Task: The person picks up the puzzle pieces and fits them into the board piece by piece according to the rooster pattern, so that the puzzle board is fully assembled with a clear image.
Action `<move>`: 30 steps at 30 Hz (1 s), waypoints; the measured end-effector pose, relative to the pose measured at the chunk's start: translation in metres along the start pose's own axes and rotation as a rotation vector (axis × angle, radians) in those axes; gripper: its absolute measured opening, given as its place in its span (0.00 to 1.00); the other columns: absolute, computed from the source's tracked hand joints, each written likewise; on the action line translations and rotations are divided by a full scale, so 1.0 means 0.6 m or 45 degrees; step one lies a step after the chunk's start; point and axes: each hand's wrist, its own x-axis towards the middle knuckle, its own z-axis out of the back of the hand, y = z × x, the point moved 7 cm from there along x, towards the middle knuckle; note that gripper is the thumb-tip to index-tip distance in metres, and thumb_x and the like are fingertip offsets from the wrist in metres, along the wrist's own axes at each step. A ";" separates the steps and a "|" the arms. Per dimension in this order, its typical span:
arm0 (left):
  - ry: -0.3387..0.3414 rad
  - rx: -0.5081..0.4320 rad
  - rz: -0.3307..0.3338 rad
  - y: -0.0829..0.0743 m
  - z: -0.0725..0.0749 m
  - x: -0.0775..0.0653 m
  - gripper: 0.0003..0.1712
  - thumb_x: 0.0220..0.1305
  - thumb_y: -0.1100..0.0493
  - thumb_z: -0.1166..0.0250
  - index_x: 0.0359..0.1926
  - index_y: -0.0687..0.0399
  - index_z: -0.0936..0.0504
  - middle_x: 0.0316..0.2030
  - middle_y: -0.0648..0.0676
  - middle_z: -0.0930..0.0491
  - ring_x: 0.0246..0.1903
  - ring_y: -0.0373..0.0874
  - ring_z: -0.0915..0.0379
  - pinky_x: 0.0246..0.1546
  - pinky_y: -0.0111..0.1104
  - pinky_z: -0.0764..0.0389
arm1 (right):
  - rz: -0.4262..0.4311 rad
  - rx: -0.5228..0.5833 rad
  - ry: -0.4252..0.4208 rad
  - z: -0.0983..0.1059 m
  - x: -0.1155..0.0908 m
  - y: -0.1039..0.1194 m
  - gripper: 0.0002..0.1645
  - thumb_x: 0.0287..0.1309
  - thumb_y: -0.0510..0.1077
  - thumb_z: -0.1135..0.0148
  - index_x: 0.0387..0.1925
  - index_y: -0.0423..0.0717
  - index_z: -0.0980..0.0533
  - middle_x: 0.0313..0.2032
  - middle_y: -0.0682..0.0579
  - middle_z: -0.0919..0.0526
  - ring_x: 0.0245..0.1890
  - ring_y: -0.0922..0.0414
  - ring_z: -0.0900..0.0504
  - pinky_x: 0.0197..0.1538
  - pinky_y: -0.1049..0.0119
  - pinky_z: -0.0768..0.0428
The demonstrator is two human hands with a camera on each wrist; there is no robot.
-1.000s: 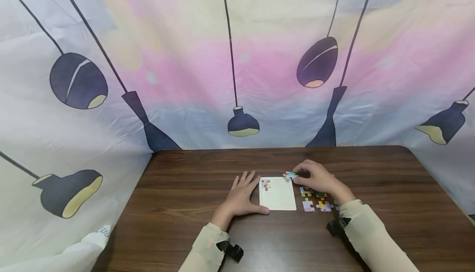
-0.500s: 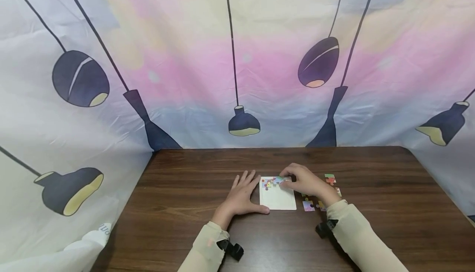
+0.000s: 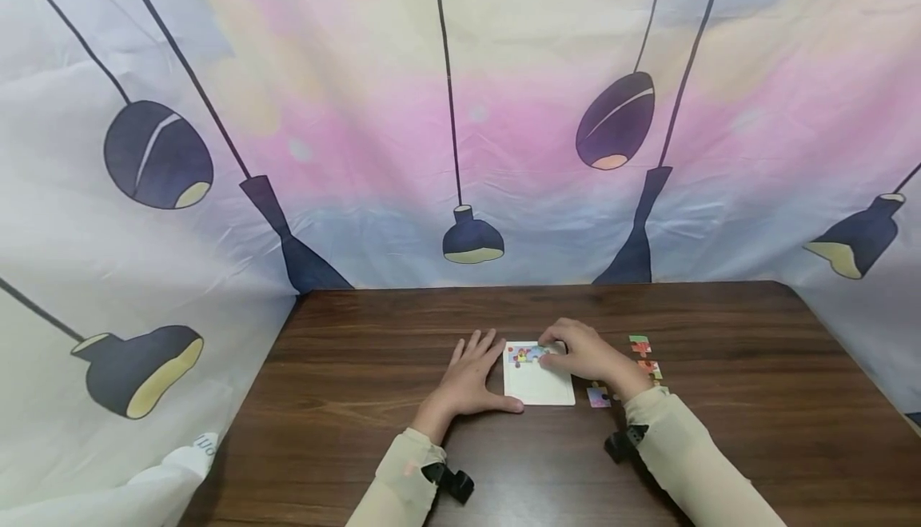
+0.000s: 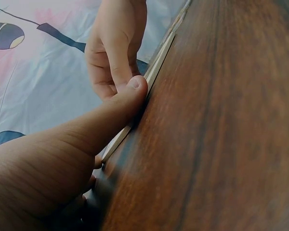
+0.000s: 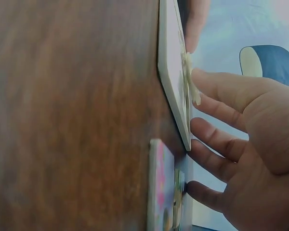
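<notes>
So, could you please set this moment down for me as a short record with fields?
left hand: spread along the left side of the board
right hand: pinches a piece at the board's far side; whether it is seated is unclear
board: white, flat on the table
placed pieces: along the far edge, starting at the far left corner
loose pieces: right of the board, some hidden by the right arm
backdrop: cloth printed with lamps

The wood-grain table (image 3: 345,367) looks faintly glossy, the board (image 3: 540,388) matt, the cloth backdrop (image 3: 345,55) creased.
</notes>
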 end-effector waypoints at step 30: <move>0.000 -0.021 0.000 -0.004 0.001 -0.002 0.67 0.54 0.32 0.20 0.83 0.55 0.42 0.83 0.60 0.52 0.83 0.60 0.66 0.80 0.58 0.63 | -0.148 -0.021 -0.069 -0.015 0.004 0.000 0.05 0.63 0.47 0.24 0.38 0.55 0.14 0.43 0.55 0.20 0.50 0.46 0.23 0.58 0.33 0.32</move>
